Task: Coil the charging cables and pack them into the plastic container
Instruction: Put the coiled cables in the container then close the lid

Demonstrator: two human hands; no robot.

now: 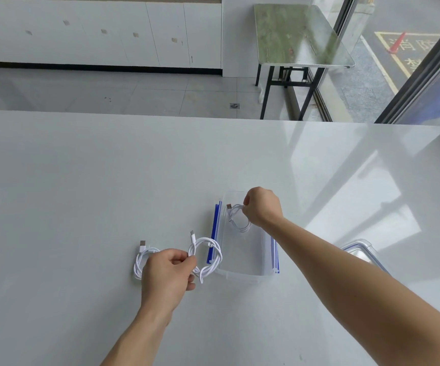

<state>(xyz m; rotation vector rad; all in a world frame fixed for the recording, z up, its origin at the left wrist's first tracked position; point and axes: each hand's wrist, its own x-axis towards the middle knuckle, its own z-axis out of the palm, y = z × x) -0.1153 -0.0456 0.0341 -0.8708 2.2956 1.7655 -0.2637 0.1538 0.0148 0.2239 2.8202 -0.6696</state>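
Note:
A clear plastic container [242,270] with blue side clips stands open on the white table. My right hand [262,206] is over its far end, pinching a coiled white cable [237,220] that hangs inside the container. My left hand [167,272] is just left of the container, fingers closed on a second coiled white cable [209,256] that rests against the container's left blue clip. A third coiled white cable [141,260] lies on the table at the left, partly hidden behind my left hand.
The container's clear lid [360,250] with a blue rim lies on the table to the right, partly hidden by my right forearm. Beyond the table's far edge are a tiled floor, white cabinets and a small metal-topped table [298,35].

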